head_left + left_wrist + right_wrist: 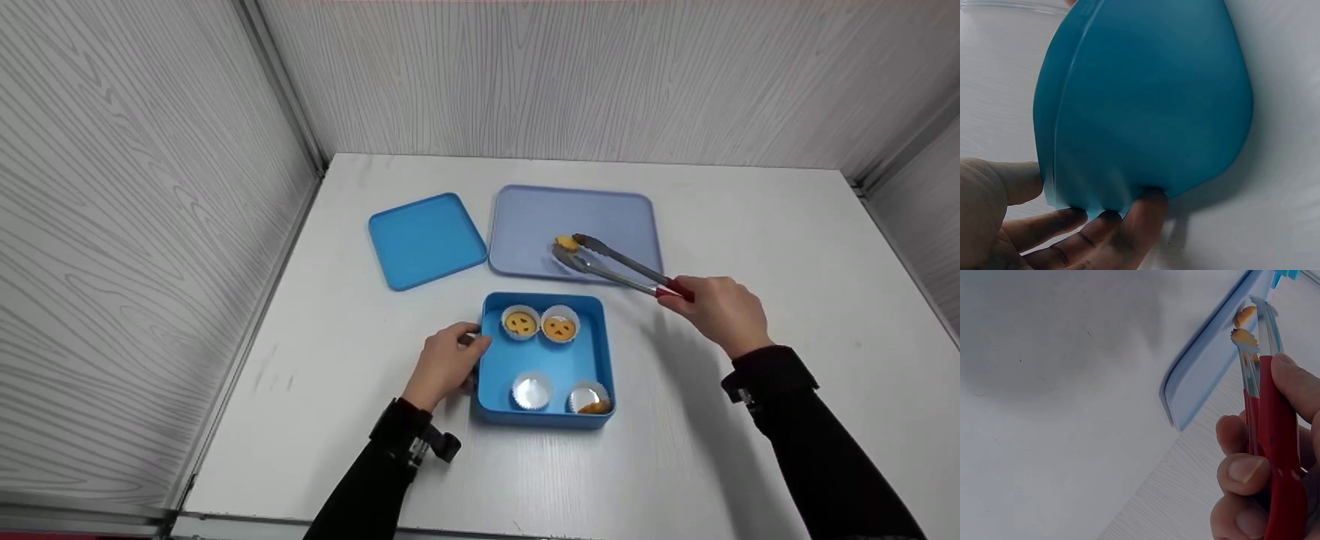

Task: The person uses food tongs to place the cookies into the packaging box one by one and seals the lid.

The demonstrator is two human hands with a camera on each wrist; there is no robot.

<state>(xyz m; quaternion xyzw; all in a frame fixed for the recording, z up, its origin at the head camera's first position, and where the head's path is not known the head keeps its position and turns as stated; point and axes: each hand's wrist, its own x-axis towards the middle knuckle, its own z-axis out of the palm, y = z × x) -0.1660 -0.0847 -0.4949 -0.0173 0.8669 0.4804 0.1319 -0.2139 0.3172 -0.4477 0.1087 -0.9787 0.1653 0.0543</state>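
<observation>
My right hand (724, 311) grips the red handles of metal tongs (626, 262). The tong tips pinch a small yellow-orange piece (567, 244) over the lavender tray (525, 225); the right wrist view shows yellow-orange between the scalloped tips (1245, 317). At the left wall of the blue square box (536, 420), my left hand (442, 364) holds on, thumb at the rim and fingers against the outside. Inside the box stand two paper cups holding round yellow pieces with dark marks (520, 323) (559, 328), a cup with no piece showing (532, 391), and a cup (588, 396) with an orange piece.
A flat blue square tray or lid (427, 240) lies left of the lavender tray, close to its edge. The white table (787, 247) has wood-grain panels (585, 82) along the back and sides.
</observation>
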